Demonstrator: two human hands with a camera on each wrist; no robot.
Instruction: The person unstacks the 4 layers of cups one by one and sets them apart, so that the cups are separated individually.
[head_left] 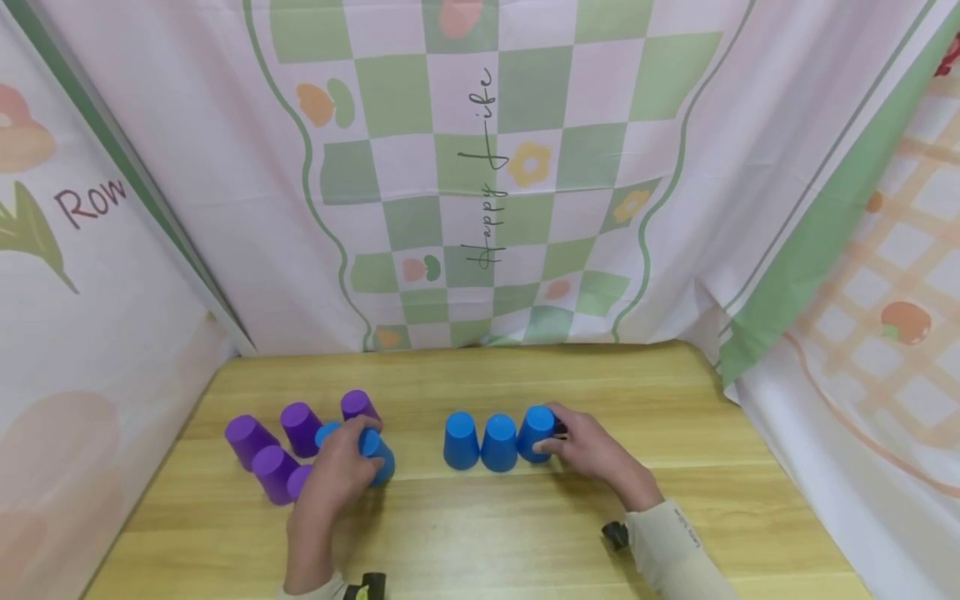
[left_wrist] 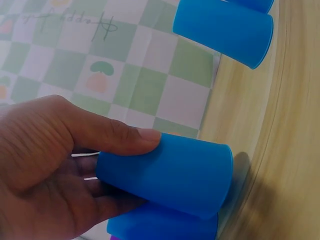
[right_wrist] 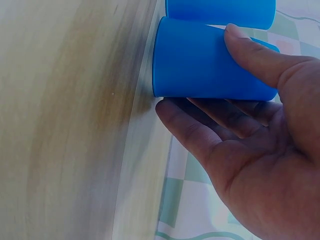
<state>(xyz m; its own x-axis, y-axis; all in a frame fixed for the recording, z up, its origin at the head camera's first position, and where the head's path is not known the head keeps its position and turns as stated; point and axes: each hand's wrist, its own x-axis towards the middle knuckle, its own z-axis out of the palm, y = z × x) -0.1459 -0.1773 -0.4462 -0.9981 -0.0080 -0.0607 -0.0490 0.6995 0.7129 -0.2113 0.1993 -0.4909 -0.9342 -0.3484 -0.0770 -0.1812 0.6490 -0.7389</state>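
Observation:
Upside-down plastic cups stand on the table. My left hand (head_left: 339, 468) grips a blue cup (left_wrist: 172, 172), thumb on one side and fingers on the other. A second blue cup (left_wrist: 160, 220) is close beside it, partly hidden by the hand. Whether the gripped cup's rim touches the table I cannot tell. To the right, my right hand (head_left: 592, 446) holds the end blue cup (right_wrist: 210, 62) of a row, its thumb on one side and fingers along the other. The row's middle blue cup (head_left: 498, 442) and left blue cup (head_left: 461, 440) stand close by.
Several purple cups (head_left: 276, 473) stand upside down around the left hand, one (head_left: 358, 404) just beyond it. The wooden table (head_left: 480, 542) ends at a patterned curtain (head_left: 465, 200) behind, with more cloth hanging at both sides.

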